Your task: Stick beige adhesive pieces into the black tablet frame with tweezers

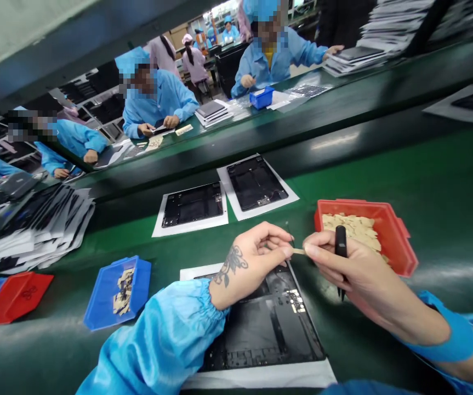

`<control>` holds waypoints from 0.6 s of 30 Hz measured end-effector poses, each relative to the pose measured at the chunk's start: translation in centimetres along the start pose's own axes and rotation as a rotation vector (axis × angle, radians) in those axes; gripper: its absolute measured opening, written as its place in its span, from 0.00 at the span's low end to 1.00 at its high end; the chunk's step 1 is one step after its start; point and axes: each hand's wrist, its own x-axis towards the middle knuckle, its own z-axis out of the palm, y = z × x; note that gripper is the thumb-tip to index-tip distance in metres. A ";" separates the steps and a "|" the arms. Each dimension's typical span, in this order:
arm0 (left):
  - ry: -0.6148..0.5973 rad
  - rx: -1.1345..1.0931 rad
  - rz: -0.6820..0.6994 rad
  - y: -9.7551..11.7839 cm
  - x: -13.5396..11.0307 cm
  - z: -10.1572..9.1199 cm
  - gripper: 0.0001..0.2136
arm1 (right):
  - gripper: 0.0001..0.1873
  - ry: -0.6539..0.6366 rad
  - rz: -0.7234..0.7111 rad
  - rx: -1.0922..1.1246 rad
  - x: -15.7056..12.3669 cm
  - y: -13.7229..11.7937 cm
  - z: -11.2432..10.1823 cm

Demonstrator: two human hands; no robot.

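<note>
Our left hand (249,260) pinches tan strip (298,251) at fingertips; right hand (353,269) nips other end, black pen (341,258) tucked against palm, seemingly keeping fingertips free. Strip sits over black tablet casing (261,329). Red tray (400,247), 2 o'clock: heaped tan pieces (349,230). Blue tray (137,285), 9 o'clock: fewer.

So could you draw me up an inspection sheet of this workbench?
Surface: green assembly belt.
Job's things: tan strip; black pen-like tool; red tray of beige pieces; black tablet housing on a white sheet, under the hands.
Clutter: blue tray of tan pieces; stack of black-and-white sheets; two more housings.
Grips: left hand and right hand pinch the strip; the right also holds the tool.
Cables: nothing seen.
Surroundings: co-workers in blue smocks at a facing belt.
</note>
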 end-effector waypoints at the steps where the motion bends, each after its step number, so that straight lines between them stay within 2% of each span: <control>1: -0.002 -0.039 -0.009 -0.1 0.5 0.5 0.10 | 0.24 0.009 -0.006 -0.038 -0.2 0.1 -0.6; 3: -0.014 -0.100 -0.028 -0.6 1.3 1.4 0.12 | 0.23 0.030 -0.042 -0.138 -0.6 0.4 -1.8; 6: -0.067 -0.162 -0.080 -1.7 2.4 2.7 0.14 | 0.19 0.030 -0.169 -0.265 -0.9 1.3 -3.3; 11: -0.177 -0.282 -0.216 -3.2 3.6 4.0 0.16 | 0.16 0.046 -0.325 -0.326 -0.9 2.4 -4.6; 14: -0.151 -0.237 -0.227 -3.4 4.1 4.5 0.15 | 0.16 0.071 -0.343 -0.345 -0.7 2.6 -5.2; 18: -0.115 -0.131 -0.153 -3.9 4.2 4.9 0.16 | 0.16 0.061 -0.317 -0.356 -0.6 2.7 -5.7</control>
